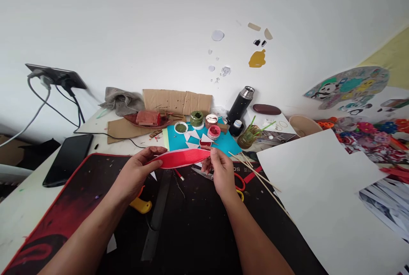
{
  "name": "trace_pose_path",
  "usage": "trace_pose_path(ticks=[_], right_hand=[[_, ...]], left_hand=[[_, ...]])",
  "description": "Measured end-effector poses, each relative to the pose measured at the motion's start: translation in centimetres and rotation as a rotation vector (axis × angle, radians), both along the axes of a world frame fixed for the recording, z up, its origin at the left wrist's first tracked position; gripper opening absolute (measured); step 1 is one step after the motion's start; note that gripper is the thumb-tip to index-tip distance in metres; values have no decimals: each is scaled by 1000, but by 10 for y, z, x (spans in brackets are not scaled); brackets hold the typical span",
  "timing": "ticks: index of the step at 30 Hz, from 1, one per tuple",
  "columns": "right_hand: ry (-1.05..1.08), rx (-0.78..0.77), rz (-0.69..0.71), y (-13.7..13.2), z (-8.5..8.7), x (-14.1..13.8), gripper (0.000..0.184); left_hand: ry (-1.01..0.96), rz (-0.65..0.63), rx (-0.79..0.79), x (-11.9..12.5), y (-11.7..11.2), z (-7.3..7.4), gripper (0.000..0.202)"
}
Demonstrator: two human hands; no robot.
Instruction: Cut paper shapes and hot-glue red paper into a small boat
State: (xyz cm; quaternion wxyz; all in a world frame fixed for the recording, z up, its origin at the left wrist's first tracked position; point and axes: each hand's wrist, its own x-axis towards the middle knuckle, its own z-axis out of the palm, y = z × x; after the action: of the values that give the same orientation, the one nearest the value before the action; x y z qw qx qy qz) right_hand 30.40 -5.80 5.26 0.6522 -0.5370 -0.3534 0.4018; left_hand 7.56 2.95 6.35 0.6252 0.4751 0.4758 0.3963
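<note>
A long red leaf-shaped piece of ribbed paper (182, 158) is held between both hands above a black and red desk mat (79, 190). My left hand (136, 172) is closed on its left end, thumb on top. Pinching the right tip is my right hand (221, 172). Under the hands lie scissors with orange handles (238, 183), a yellow-handled cutter (142, 204) and a dark ruler (159, 211).
A teal sheet (223, 143) with white paper triangles and several small paint pots sits behind. A black flask (240, 104), a jar of green sticks (247, 138), thin wooden skewers (258, 177), a large white sheet (322, 194), a phone (68, 158) and cardboard (177, 101) surround the mat.
</note>
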Motion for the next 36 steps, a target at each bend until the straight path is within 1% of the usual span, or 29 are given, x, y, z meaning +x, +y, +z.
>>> trace_pose_path(ticks=[7, 12, 18, 20, 24, 28, 31, 36], right_hand=[[-3, -3, 14, 0, -1, 0, 67], [3, -9, 8, -1, 0, 1, 67], [22, -13, 11, 0, -1, 1, 67], [45, -14, 4, 1, -3, 1, 66], [120, -18, -39, 4, -7, 2, 64], [178, -26, -54, 6, -7, 3, 62], [202, -29, -52, 7, -6, 3, 62], [219, -31, -52, 7, -6, 3, 63]], left_hand=[[8, -4, -9, 0, 0, 1, 50], [22, 10, 28, 1, 0, -2, 49], [12, 3, 14, -2, -1, -5, 53], [-31, 12, 5, -1, -2, -5, 52], [-179, 23, -8, 1, -3, -1, 51], [-295, 32, -50, 1, -2, -2, 56], [-328, 6, -86, 0, -1, -5, 61], [-333, 26, -95, 0, -1, -6, 61]])
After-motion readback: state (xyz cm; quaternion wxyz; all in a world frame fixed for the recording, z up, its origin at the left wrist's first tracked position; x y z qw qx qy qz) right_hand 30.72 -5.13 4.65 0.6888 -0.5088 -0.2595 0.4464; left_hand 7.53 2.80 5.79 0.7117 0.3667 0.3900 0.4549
